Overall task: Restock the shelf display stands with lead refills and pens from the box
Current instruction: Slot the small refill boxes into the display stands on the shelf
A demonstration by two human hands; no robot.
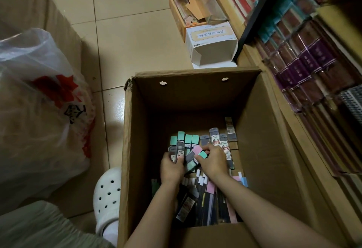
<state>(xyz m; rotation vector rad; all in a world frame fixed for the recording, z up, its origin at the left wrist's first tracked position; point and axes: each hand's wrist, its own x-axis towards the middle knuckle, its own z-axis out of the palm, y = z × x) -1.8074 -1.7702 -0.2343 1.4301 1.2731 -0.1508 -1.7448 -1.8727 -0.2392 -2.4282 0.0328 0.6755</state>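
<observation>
Head view: a tiled shop floor, a plastic bag (39, 99) at nine o'clock, packed shelves (305, 55) at two o'clock. The cardboard box (260, 130) sits at six o'clock, still holding many lead refills (219, 142) and pens (207, 206). The left hand (171, 166) grips a bunch of refill cases; the right hand (213, 161) pinches a green-capped one. By my judgement restocking is early, with gathering under way.

A beige tiled floor (127, 22) with dark grout lines fills the room. Along the right side runs a wooden shelf unit (305, 149) packed with wrapped books (305, 59). A clear plastic bag (39, 110) slumps at left. Light is dim and warm.
</observation>
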